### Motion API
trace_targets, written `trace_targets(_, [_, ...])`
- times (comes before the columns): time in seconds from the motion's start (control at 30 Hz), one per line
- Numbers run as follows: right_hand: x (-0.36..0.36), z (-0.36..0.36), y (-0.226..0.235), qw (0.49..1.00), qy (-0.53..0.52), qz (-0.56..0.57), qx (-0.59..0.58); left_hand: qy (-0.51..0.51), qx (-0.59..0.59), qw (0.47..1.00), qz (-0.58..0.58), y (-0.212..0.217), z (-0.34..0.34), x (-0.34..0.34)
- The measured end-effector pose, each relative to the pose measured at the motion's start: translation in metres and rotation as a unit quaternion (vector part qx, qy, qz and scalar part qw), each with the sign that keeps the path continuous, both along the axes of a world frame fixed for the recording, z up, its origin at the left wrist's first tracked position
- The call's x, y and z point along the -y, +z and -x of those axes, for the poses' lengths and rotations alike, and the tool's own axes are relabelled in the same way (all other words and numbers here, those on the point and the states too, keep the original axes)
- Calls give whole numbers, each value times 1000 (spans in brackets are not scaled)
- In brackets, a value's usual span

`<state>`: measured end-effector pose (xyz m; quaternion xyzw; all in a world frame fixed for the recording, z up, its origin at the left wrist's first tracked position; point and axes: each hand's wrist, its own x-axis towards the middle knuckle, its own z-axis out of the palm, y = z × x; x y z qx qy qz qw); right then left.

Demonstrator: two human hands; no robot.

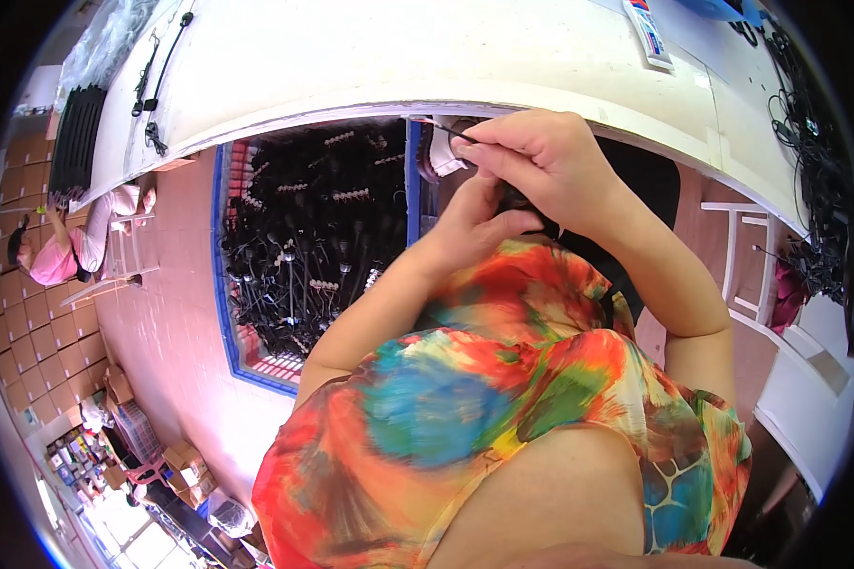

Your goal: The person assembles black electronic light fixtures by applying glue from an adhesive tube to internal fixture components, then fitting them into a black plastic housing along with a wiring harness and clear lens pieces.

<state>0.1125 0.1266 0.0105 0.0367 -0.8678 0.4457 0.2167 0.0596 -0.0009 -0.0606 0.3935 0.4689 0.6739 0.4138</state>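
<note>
My right hand (pixel 555 166) is closed in a pinch on a thin black stick-like piece (pixel 457 129). Its narrow end points left, just under the edge of the white table (pixel 399 66); the kind of piece does not show clearly. Right below and touching it, my left hand (pixel 479 228) is closed too. Something dark sits between the hands, mostly hidden by the fingers. Both hands are over my lap, in front of a multicoloured garment. To their left stands a blue-rimmed crate (pixel 226 313) full of black cable-like parts (pixel 318 237) with shiny ends.
On the table lie a white tube (pixel 650 38), short black cables (pixel 166 66) and a bundle of black strips (pixel 76 142). Tangled black cables (pixel 802 142) crowd its right end. A white stool (pixel 735 256) stands right. Another person (pixel 62 251) works far left by stacked cartons (pixel 43 332).
</note>
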Motion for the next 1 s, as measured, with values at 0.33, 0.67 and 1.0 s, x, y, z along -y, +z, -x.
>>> trace_targets(0.33, [-15, -11, 10, 982, 45, 90, 161, 214, -129, 965, 85, 70, 47, 39])
trace_targets(0.67, [-13, -11, 19, 999, -26, -18, 30, 184, -109, 966, 148, 71, 51, 28])
trace_targets(1.0, [-15, -7, 3, 998, 29, -45, -44, 149, 135, 977, 74, 58, 49, 23])
